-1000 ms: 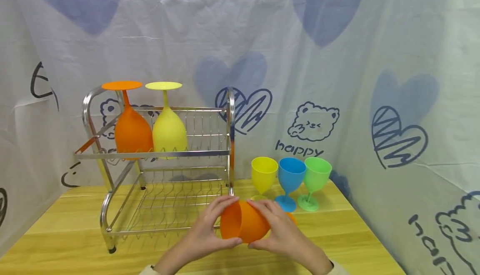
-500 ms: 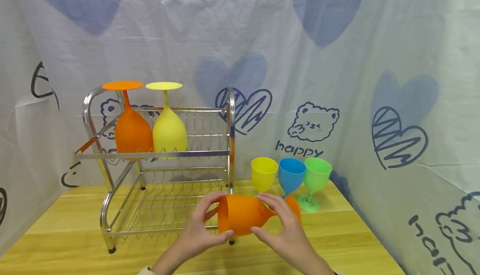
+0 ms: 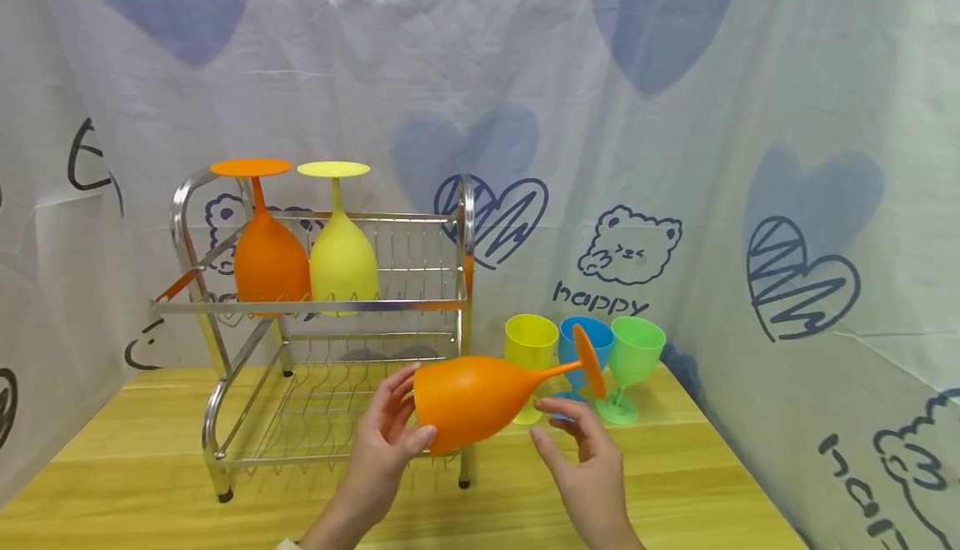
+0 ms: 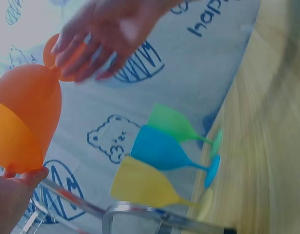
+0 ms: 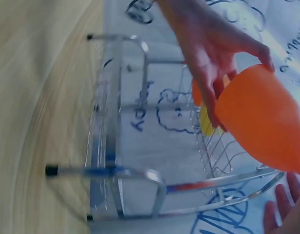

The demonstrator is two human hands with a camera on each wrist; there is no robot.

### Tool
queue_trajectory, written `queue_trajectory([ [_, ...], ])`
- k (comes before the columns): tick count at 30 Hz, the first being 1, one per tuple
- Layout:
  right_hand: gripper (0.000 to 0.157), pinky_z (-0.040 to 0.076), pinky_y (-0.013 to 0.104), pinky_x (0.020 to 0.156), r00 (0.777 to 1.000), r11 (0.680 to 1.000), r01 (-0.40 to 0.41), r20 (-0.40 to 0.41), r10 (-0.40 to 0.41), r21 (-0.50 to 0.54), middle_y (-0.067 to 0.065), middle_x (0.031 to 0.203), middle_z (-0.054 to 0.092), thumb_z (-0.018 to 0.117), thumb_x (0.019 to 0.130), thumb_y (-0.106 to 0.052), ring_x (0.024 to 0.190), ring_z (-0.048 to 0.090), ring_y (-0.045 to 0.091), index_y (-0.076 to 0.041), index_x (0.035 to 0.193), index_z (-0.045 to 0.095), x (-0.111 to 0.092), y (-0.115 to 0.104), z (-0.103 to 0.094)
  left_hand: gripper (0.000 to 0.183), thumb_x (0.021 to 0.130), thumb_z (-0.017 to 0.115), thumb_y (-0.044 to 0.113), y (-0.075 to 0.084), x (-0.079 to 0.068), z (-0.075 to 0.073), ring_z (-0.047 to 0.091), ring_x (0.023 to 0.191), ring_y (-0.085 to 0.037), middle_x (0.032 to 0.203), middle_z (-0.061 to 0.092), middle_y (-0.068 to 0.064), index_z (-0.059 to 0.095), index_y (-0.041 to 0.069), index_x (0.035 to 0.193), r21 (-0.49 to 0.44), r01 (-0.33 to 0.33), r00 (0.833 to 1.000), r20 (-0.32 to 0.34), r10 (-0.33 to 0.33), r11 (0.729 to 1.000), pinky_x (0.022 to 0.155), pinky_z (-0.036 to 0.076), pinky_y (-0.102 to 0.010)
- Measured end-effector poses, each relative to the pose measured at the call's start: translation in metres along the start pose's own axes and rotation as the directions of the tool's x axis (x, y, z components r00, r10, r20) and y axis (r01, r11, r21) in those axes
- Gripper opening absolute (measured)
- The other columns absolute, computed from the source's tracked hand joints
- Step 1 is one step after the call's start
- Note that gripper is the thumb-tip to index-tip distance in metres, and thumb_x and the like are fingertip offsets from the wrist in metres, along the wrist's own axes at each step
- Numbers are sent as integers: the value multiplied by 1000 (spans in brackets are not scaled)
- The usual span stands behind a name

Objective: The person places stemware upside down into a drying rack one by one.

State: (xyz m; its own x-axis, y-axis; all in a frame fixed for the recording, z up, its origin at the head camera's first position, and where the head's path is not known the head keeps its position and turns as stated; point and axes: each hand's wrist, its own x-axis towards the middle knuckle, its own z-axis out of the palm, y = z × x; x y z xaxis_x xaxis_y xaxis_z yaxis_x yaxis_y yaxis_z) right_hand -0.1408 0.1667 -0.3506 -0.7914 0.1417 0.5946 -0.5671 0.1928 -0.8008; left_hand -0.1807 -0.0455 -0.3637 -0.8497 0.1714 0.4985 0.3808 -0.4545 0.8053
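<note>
Orange goblet (image 3: 476, 400) on my remote feed, blue-hearted curtain (image 3: 487, 42), plus yellow goblet (image 3: 531, 340), blue goblet (image 3: 567, 348), green goblet (image 3: 635, 354) by table's (image 3: 675, 483) far-right corner.

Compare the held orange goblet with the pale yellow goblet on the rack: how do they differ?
Colour: the held goblet is orange; the racked goblet is pale yellow.
Pose: the held goblet is tipped nearly sideways; the racked goblet stands upside down, base up.
Support: the left hand grips the held goblet near its rim; the rack bears the racked goblet.
Both have thin stems and flat bases.

Rack (image 3: 390, 306) left, goblet trio (image 3: 566, 348) right — held goblet (image 3: 468, 400) before both.
</note>
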Motion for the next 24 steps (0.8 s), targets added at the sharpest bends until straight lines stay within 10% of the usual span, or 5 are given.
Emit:
queue_trajectory([
  [7,54,47,27,97,936,904,-335,203,288,265,19,138,47,63,93,-7,124,49,25,5,140,38,9,-4,4,56,84,66,2,0,-3,10,53,118,-22,135,42,-14,45,12,135,-85,-29,998,50,33,996,92,52,-35],
  [15,60,45,30,101,931,843,-338,278,236,418,16,136,48,63,91,-3,122,50,24,3,140,30,9,-3,9,54,85,64,4,-3,-6,12,51,119,-23,136,40,-13,44,14,135,-97,4,999,45,1,995,94,50,-33],
  [24,58,46,29,99,932,851,-345,253,260,395,15,134,50,62,91,-4,120,52,23,4,140,32,10,-3,11,57,86,61,3,-4,-7,10,51,121,-24,138,40,-15,38,8,139,-78,25,997,69,-20,997,96,49,-34],
])
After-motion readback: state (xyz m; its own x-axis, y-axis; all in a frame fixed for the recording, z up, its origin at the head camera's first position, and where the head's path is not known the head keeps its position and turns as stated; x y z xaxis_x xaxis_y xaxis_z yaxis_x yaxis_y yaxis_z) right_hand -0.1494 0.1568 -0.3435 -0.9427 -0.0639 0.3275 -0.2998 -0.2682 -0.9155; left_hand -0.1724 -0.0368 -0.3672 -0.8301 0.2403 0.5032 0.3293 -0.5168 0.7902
